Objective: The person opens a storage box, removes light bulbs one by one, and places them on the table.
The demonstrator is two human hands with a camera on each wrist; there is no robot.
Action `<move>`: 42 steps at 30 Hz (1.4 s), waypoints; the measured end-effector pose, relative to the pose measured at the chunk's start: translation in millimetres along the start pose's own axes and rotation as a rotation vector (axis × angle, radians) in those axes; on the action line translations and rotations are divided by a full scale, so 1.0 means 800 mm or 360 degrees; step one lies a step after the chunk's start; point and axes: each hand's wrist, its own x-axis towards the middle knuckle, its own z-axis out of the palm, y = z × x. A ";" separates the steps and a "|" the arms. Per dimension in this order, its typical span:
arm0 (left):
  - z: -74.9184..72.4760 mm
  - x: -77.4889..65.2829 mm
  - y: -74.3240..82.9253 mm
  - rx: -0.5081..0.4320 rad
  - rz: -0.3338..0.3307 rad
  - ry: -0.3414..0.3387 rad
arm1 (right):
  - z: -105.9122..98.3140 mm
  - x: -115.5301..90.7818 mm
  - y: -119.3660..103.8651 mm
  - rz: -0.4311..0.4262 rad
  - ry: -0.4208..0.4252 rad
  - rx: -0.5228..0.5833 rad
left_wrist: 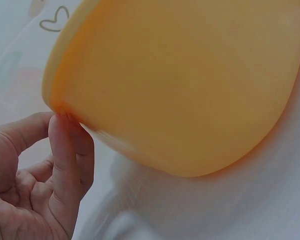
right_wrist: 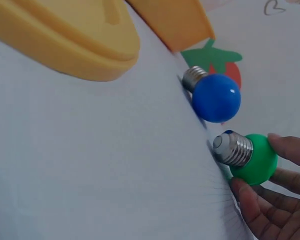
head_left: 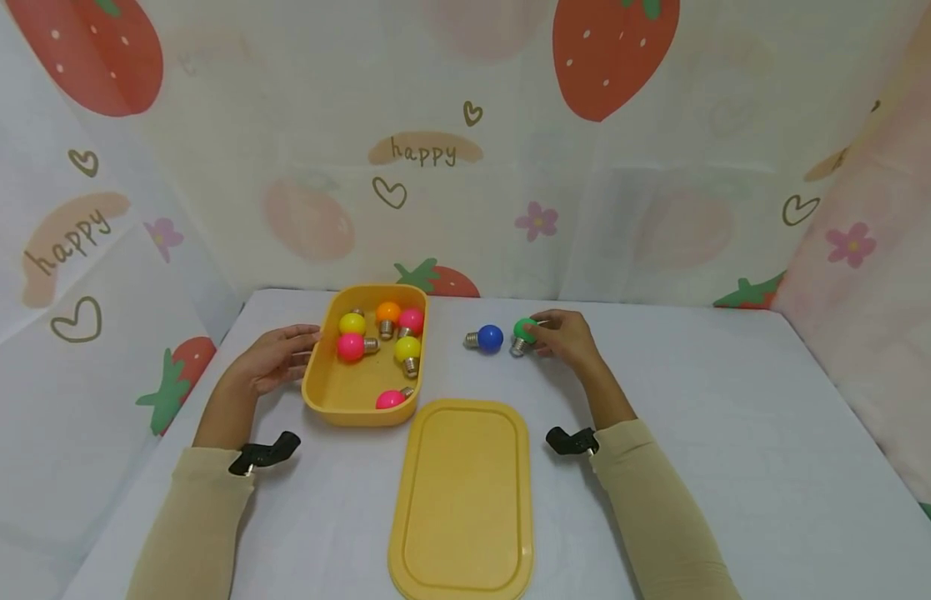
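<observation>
Between thumb and fingers, my right hand pinches a green light bulb by its round end, its metal screw base pointing away from the palm. Just left of it a blue light bulb lies on its side on the white table. My left hand touches the left wall of a yellow box with its fingertips. Inside the box lie several bulbs, among them an orange bulb, a yellow bulb and a pink bulb.
A flat yellow lid lies on the table in front of the box, near its right front corner. Behind the table hangs a printed cloth with strawberries and hearts, and more cloth stands at both sides.
</observation>
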 end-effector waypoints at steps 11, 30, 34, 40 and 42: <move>-0.001 0.001 -0.002 0.0012 -0.0003 0.0004 | 0.004 0.000 0.003 0.0034 0.0040 -0.0022; 0.001 -0.002 -0.004 -0.0017 -0.0016 0.0014 | -0.005 -0.005 -0.001 0.0029 0.0060 -0.0074; 0.001 -0.001 -0.003 -0.0019 -0.0016 0.0014 | -0.012 -0.007 -0.008 0.0036 0.0110 -0.0111; 0.001 0.000 -0.002 -0.0001 -0.0005 0.0016 | -0.020 -0.014 -0.030 -0.0033 0.0213 -0.0199; 0.000 0.000 -0.002 0.0003 0.0002 0.0019 | -0.020 -0.017 -0.038 -0.0069 0.0223 -0.0236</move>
